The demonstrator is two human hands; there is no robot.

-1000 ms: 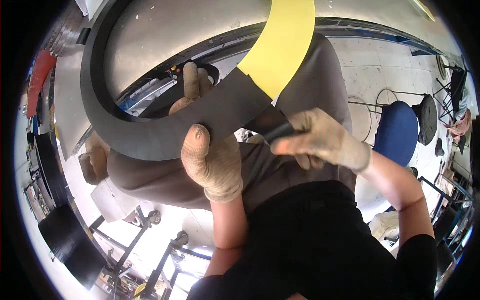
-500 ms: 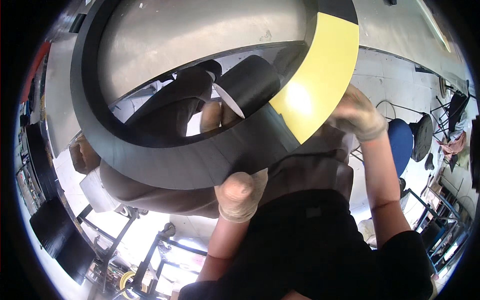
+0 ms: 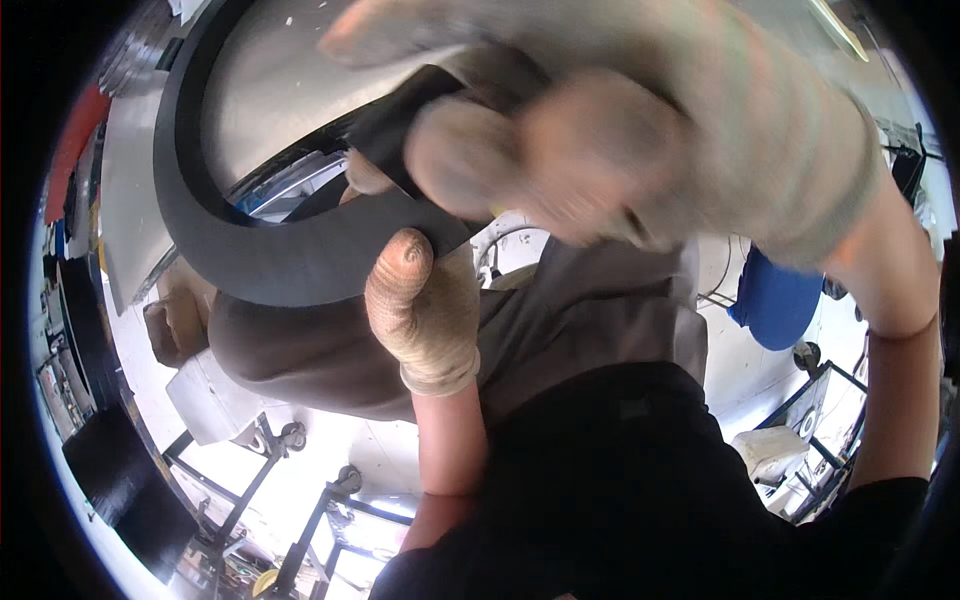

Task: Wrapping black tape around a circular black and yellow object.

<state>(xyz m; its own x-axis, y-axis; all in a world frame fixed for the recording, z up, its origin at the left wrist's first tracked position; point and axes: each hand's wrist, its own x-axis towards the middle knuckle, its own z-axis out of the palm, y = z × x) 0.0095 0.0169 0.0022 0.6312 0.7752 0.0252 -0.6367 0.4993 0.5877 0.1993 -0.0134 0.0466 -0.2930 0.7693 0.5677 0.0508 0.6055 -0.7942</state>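
Note:
A large curved black ring (image 3: 290, 250) lies across my lap and over the metal table. My left hand (image 3: 425, 310), in a tan knit glove, grips its lower rim, thumb on the near face. Fingertips show through the ring's opening. My right hand (image 3: 640, 130), gloved and blurred, is close to the camera with fingers partly curled and one stretched left. It covers the ring's right side; only a speck of yellow shows beneath it. A black piece (image 3: 390, 125) appears beside its fingers; I cannot tell whether the hand holds it.
The metal table (image 3: 290, 70) spans the far side. A blue-covered seat (image 3: 775, 300) stands to the right on the white floor. Wheeled metal frames (image 3: 335, 500) are at lower left. A brown block (image 3: 175, 320) sits left of my knee, and black sheets (image 3: 125, 490) stand farther left.
My right hand has swung up and left from the ring's yellow section to close before the camera, hiding that section. My left hand has shifted up and left along with the ring's rim.

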